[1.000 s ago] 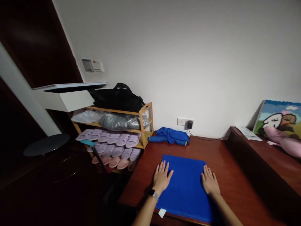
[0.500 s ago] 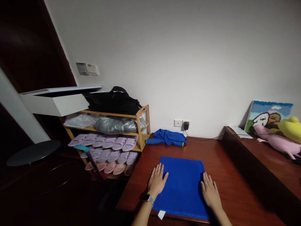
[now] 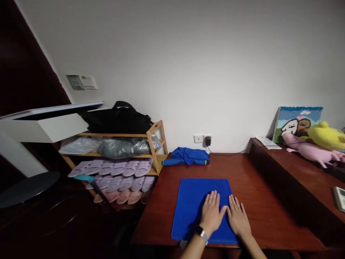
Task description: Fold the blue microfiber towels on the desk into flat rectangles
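A flat blue cloth [image 3: 191, 201] lies spread near the front edge of the brown table [image 3: 266, 216], with a small white tag at its near edge. My left hand [image 3: 211, 212], a watch on its wrist, is over the right half of the cloth, palm down with fingers stretched. On the cloth's right edge is my right hand [image 3: 238, 217], also flat, its thumb close to the left thumb. Neither hand grips anything. A second, crumpled blue cloth [image 3: 188, 155] rests at the back of the table by the wall.
To the left stands a wooden rack [image 3: 151, 154] with rows of slippers [image 3: 126, 169] and a black bag [image 3: 118, 118] on top. A black plug [image 3: 207, 141] trails a cord. The raised ledge [image 3: 293, 165] at right carries plush toys [image 3: 314, 151] and a dog picture [image 3: 299, 120].
My left hand has moved right, from the cloth's left edge across to beside my right hand. My right hand stays at the right edge. The view has turned slightly right.
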The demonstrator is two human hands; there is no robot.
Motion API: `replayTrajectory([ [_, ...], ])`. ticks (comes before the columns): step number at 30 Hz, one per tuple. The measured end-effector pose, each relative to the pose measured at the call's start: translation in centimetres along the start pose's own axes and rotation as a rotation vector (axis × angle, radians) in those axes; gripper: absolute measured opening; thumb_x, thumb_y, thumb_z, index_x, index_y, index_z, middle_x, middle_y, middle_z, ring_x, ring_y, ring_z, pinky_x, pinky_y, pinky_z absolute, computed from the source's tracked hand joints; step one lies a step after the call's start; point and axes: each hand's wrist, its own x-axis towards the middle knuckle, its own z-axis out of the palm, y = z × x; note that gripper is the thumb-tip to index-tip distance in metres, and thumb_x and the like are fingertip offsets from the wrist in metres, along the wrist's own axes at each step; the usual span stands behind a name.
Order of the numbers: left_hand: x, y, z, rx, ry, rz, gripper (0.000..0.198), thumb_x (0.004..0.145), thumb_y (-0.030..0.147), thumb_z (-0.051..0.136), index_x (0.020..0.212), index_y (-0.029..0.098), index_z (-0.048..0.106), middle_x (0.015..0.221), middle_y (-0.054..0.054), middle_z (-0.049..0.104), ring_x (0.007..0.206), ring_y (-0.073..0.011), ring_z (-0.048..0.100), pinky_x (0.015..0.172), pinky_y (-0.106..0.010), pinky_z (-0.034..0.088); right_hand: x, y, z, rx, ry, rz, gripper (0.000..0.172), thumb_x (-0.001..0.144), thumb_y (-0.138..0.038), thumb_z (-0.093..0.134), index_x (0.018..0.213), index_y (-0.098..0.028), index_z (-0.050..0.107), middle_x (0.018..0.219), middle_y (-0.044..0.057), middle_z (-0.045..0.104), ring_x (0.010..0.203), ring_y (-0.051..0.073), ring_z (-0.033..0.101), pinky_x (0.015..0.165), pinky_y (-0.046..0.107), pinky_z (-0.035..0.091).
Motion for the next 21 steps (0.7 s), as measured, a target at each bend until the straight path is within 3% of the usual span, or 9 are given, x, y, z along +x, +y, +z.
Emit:
replayTrajectory([
  [2,0.0,2.4,1.2,-0.047,-0.042,0.024,0.065,0.106,0.053,0.021,0.160,0.019,0.031,0.166,-0.010,0.034,0.154,-0.0260,0.029,0.126,-0.049,0.029,0.0,0.2,0.2,-0.014,-0.006,-0.035,0.066,0.101,-0.041,0.019,0.162,-0.016,0.027,0.170,0.004,0.020,0.158,0.025,0.013,0.128,0.049,0.013],
  [5,-0.9,2.6,1.6,-0.053,-0.051,-0.008,0.064,0.106,0.053,0.021,0.161,0.021,0.029,0.165,-0.009,0.035,0.154,-0.0265,0.029,0.127,-0.051,0.029,0.0,0.4,0.5,-0.013,0.014,-0.057,0.066,0.100,-0.042,0.022,0.160,-0.017,0.031,0.169,0.004,0.022,0.157,0.026,0.017,0.127,0.051,0.015],
  [10,-5.3,-3.4,-0.4,0.054,0.006,-0.162,0.066,0.105,0.057,0.025,0.161,0.022,0.032,0.166,-0.008,0.033,0.154,-0.0269,0.029,0.126,-0.051,0.029,0.1,0.2,0.7,-0.005,0.040,-0.005,0.072,0.101,-0.048,0.016,0.161,-0.011,0.025,0.168,0.006,0.023,0.157,0.025,0.019,0.127,0.050,0.015],
  [15,-10.2,-9.4,-1.9,0.190,0.081,-0.340,0.067,0.104,0.059,0.029,0.161,0.023,0.029,0.165,-0.009,0.034,0.152,-0.0297,0.032,0.123,-0.055,0.033,0.3,0.1,1.1,-0.004,0.055,0.005,0.072,0.100,-0.049,0.016,0.162,-0.014,0.026,0.168,0.005,0.025,0.157,0.025,0.019,0.128,0.049,0.013],
  [21,-11.3,-10.4,-2.0,0.215,0.106,-0.364,0.070,0.103,0.062,0.031,0.160,0.020,0.032,0.165,-0.010,0.034,0.152,-0.0290,0.032,0.122,-0.052,0.036,0.0,-0.1,0.0,-0.011,0.039,0.016,0.070,0.101,-0.048,0.015,0.162,-0.015,0.025,0.168,0.005,0.026,0.157,0.024,0.018,0.128,0.049,0.014],
])
